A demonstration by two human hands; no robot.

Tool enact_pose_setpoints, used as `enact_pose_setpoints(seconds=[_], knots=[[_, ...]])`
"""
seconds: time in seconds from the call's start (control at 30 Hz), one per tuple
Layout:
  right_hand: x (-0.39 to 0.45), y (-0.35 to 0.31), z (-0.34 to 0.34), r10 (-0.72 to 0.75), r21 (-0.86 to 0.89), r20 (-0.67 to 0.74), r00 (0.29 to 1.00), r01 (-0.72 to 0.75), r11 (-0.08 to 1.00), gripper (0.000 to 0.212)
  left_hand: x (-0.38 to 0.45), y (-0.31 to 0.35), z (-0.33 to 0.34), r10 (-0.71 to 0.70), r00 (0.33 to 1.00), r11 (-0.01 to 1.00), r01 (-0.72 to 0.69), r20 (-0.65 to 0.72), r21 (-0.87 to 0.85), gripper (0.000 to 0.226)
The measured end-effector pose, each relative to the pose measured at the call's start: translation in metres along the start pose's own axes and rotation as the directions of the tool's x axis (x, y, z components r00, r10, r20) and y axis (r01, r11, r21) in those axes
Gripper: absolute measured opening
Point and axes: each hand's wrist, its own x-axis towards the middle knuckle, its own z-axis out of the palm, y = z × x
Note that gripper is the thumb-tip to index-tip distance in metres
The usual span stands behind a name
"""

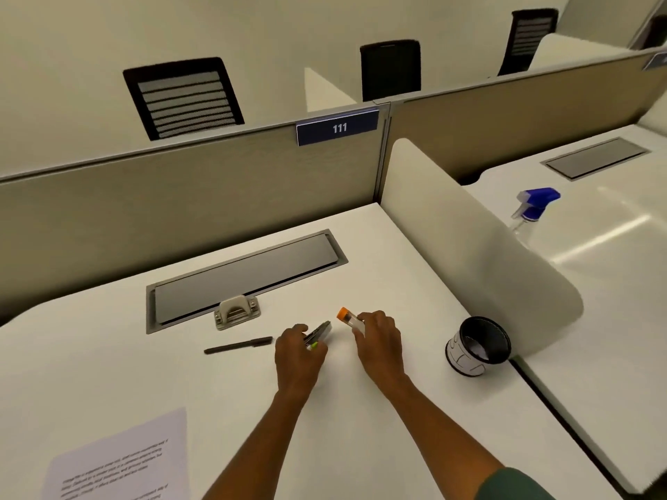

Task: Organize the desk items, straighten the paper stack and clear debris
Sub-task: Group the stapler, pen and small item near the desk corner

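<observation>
My left hand (300, 350) is closed around a bundle of pens (318, 335), dark with a green tip, just above the white desk (361, 427). My right hand (379, 339) grips a white glue stick with an orange cap (347, 317), tilted up to the left. A black pen (238, 345) lies loose on the desk to the left of my left hand. A black mesh pen cup (478, 346) stands to the right of my right hand. A printed paper stack (119, 460) lies at the near left corner.
A small beige hole punch (236, 312) sits at the front edge of the grey cable tray lid (245, 279). A curved white divider (480, 254) walls the right side; a blue-topped spray bottle (532, 209) stands on the neighbouring desk. A beige partition runs along the back.
</observation>
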Motion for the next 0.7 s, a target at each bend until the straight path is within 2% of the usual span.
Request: enact_pose_setpoints(seconds=[0.27, 0.7], knots=[[0.032, 0.034, -0.004, 0.176, 0.013, -0.016, 0.984, -0.175, 0.984, 0.022, 0.032, 0.033, 0.038, 0.109, 0.993, 0.993, -0.11, 0.041, 0.03, 0.044], [0.1, 0.077, 0.002, 0.364, -0.009, -0.118, 0.924, -0.367, 0.93, 0.018, 0.095, 0.071, 0.11, 0.235, 0.96, 0.967, -0.246, 0.15, 0.061, 0.048]])
